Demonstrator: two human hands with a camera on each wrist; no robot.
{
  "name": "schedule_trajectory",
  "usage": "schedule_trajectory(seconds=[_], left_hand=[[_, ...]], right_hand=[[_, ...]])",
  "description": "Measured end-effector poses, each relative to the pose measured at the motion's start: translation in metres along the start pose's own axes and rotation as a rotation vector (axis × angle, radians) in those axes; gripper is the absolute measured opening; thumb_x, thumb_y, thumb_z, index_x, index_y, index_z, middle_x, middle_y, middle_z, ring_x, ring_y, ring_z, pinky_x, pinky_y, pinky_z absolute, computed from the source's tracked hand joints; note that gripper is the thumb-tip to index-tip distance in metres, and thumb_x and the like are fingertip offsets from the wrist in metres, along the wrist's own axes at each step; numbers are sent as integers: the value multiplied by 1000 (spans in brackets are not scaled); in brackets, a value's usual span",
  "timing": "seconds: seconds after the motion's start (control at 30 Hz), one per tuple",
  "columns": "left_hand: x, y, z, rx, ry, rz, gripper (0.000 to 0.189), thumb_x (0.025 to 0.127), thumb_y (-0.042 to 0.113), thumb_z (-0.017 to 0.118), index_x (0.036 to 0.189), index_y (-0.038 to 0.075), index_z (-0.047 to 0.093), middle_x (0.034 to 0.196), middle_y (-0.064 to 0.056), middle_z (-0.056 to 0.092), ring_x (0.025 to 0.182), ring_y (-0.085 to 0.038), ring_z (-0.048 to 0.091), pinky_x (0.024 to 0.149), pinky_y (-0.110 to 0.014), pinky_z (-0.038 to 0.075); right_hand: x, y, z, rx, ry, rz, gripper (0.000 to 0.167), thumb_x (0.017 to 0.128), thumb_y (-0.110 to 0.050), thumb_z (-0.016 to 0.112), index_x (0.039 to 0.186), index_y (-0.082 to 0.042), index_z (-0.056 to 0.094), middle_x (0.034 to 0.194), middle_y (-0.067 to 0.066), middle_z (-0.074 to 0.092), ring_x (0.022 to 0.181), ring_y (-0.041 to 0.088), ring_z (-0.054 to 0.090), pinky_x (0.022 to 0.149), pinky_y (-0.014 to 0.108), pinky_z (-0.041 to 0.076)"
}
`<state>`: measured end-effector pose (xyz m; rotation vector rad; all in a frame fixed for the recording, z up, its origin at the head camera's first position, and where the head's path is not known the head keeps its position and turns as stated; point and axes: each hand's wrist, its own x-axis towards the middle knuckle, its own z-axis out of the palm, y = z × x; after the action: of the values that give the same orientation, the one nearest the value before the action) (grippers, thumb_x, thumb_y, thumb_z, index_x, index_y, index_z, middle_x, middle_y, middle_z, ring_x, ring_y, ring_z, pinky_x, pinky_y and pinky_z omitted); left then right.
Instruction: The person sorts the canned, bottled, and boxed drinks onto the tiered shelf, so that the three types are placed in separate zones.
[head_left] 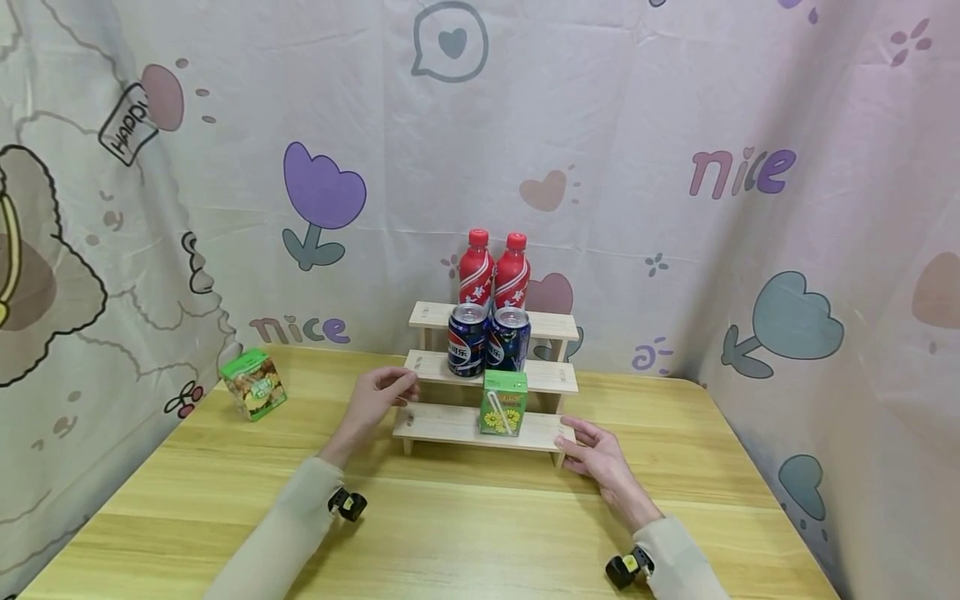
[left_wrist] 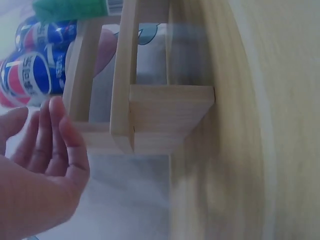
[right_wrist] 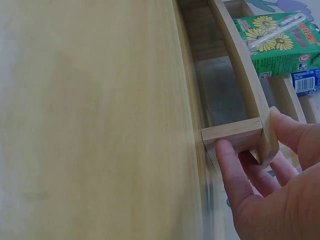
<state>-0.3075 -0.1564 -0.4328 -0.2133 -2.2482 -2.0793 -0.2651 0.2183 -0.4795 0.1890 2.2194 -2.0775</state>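
A three-step wooden display shelf stands on the table. My right hand grips its front right corner; in the right wrist view the thumb lies on the bottom board and the fingers are against the leg below. My left hand is beside the shelf's left end, loosely curved and holding nothing. A green drink carton with yellow flowers and a straw stands on the bottom step. Two blue Pepsi cans, left and right, occupy the middle step. Behind them are two red bottles, left and right.
Another green-topped carton with a brown front sits at the table's far left. A patterned cloth hangs behind and on both sides of the wooden table.
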Motion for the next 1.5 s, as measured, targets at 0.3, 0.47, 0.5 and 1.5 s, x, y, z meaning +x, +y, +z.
schedule_trajectory(seconds=[0.3,0.47,0.5,1.5], left_hand=[[0,-10,-22,-57,173,-127,35,97,25,64,118,-2,62,91,-5,73,76,-10,68,80,-33,58],[-5,-7,-36,-162,281,-177,17,97,23,64,105,8,65,80,5,72,73,-9,67,69,-22,57],[-5,-7,-40,-179,309,-178,13,96,22,64,102,9,65,78,6,71,72,-8,67,67,-21,56],[-13,-16,-102,-490,1023,-43,5,95,12,62,91,11,65,72,9,60,64,-5,56,60,-15,45]], right_hand=[[-2,-1,0,-5,3,3,53,89,-9,71,139,-6,53,136,24,55,91,18,70,81,39,59],[-3,-1,0,-1,4,4,53,90,-9,71,139,-5,52,136,25,55,91,18,70,82,40,59],[-3,-1,0,-1,4,4,53,90,-9,71,139,-5,52,135,25,55,91,18,70,82,40,59],[1,1,1,-7,9,-7,53,89,-10,72,138,-5,54,134,23,58,92,17,69,80,37,60]])
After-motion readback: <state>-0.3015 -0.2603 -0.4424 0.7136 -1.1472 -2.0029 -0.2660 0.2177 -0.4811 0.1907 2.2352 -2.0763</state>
